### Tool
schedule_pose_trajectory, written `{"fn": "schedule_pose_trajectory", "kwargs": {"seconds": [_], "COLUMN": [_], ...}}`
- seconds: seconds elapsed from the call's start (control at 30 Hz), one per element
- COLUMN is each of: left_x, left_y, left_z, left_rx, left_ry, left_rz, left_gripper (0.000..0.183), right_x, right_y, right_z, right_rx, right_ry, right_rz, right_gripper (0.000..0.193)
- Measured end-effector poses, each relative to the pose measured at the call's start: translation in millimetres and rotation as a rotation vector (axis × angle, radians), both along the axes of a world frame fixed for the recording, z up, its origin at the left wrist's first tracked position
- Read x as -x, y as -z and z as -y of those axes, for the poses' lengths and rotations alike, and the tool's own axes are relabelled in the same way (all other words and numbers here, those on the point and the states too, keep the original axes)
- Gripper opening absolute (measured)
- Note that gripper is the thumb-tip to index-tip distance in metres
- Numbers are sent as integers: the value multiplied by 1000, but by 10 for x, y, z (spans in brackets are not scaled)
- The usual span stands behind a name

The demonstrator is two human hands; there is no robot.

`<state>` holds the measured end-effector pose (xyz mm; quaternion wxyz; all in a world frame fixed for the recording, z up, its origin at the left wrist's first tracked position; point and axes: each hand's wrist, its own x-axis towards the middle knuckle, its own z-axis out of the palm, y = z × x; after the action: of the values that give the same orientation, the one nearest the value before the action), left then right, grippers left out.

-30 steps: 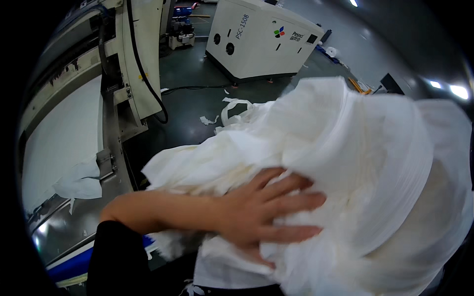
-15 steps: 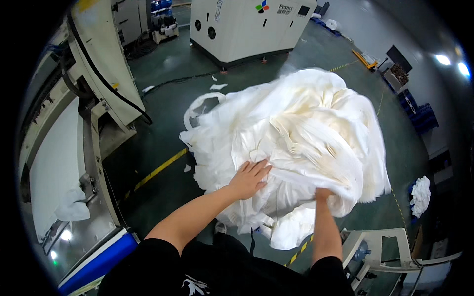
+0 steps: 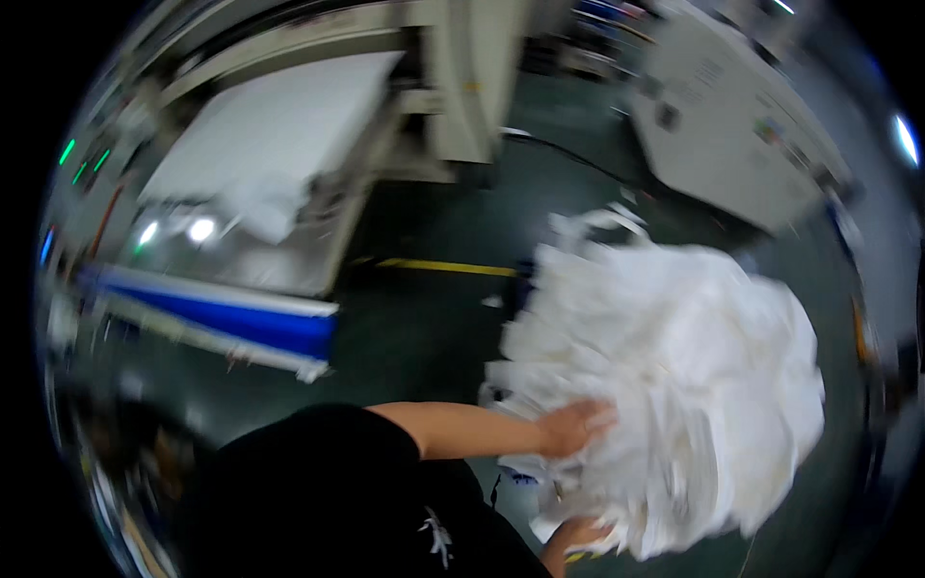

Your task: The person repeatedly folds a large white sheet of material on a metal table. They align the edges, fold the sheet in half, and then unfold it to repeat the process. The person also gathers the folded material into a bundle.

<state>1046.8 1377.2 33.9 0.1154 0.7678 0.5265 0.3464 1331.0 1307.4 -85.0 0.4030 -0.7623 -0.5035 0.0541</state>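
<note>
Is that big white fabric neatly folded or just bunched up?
Bunched up. The white fabric is a crumpled heap with loose folds, the left hand on its side and the right hand under its lower edge.

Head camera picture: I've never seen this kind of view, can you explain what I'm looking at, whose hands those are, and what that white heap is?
The picture comes from a wide fisheye camera on a person's head, looking down, so straight edges bend near the rim. It is blurred by motion. No robot is here, only two bare hands. The left hand, on a bare forearm coming out of a black sleeve, lies flat on a big heap of white cloth. The right hand shows only partly at the heap's lower edge, touching it; its grip cannot be made out. The heap sits over a dark green floor with a yellow line. Behind stand a machine table bearing white sheet and a white cabinet.
</note>
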Motion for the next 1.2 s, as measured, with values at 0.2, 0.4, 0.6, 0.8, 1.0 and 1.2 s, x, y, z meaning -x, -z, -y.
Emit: {"fn": "schedule_pose_trajectory", "kwargs": {"seconds": [0.2, 0.4, 0.6, 0.8, 1.0, 1.2], "left_x": [589, 1742, 2275, 1929, 1208, 1187], "left_y": [507, 1012, 1176, 1552, 2245, 2186], "left_z": [1724, 3875, 6560, 8063, 8126, 8373], "left_rx": [661, 1366, 1219, 1193, 965, 1057], "left_ry": [221, -504, -1402, -1687, -1786, -1683], "left_rz": [-223, 86, 562, 659, 1078, 1371], "left_gripper": [36, 36, 42, 29, 34, 39], "right_x": [257, 611, 2246, 3930, 5306, 6641], "right_y": [438, 862, 912, 822, 277, -807], "right_z": [930, 745, 875, 2196, 3547, 4994], "right_rx": [634, 1404, 1339, 1161, 867, 709], "right_ry": [-636, -762, -1062, -1752, -2388, -2758], "right_rz": [1, -190, -177, 433, 1006, 901], "right_gripper": [41, 29, 19, 29, 33, 33]}}
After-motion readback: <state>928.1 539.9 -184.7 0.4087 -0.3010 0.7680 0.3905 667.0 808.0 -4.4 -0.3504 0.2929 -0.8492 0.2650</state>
